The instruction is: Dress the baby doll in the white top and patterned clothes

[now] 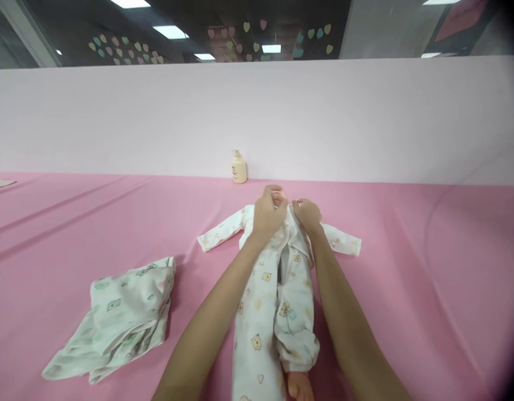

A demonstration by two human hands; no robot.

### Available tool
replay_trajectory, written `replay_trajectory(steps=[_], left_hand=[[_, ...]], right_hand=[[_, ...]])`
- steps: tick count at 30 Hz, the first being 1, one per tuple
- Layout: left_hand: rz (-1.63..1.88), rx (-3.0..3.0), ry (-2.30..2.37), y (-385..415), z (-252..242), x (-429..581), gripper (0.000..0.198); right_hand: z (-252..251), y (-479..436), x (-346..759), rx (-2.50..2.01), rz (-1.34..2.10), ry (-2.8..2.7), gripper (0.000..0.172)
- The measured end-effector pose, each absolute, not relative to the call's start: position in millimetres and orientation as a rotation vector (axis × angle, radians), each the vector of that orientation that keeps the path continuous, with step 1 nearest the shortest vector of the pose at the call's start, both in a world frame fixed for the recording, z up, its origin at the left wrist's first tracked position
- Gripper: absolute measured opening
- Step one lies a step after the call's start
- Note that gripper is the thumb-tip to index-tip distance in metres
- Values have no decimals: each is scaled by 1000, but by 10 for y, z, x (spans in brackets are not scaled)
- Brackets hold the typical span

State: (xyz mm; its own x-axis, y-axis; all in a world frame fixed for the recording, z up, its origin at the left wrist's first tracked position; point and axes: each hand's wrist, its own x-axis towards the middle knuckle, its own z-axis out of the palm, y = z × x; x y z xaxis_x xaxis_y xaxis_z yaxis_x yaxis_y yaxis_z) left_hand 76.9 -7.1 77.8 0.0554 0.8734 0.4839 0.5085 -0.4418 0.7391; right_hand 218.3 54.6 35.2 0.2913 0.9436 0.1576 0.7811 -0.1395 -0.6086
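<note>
A white baby romper (263,289) with small bear prints lies face up with a doll inside it. One bare doll foot (299,385) pokes out of the right trouser leg; the doll's head is mostly hidden behind my hands. At the neck, my left hand (270,214) is closed with curled fingers on the collar, its fingertips partly hidden. Opposite it, my right hand (307,215) pinches the other edge of the collar. The front of the romper gapes along the middle, and both sleeves spread out sideways.
To the left lies a crumpled white printed cloth (125,320). A cream pump bottle (239,168) stands against the white wall (114,122) at the back. The pink table cover (407,278) has creases. Part of a pale flat item (1,183) shows at the far left.
</note>
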Motion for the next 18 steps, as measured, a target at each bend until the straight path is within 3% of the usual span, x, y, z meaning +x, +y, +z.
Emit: replay_trajectory(steps=[6,12,18], left_hand=[[941,2074,1754,109,589,621,50],[953,2273,1588,148,423,626,39],[889,2403,1210,262,506,664,43]], right_hand=[[393,549,2259,-1986,377,-1604,43],[389,581,2262,-2029,323,-1622,42],[309,596,2197,-1937,321,-1737,40]])
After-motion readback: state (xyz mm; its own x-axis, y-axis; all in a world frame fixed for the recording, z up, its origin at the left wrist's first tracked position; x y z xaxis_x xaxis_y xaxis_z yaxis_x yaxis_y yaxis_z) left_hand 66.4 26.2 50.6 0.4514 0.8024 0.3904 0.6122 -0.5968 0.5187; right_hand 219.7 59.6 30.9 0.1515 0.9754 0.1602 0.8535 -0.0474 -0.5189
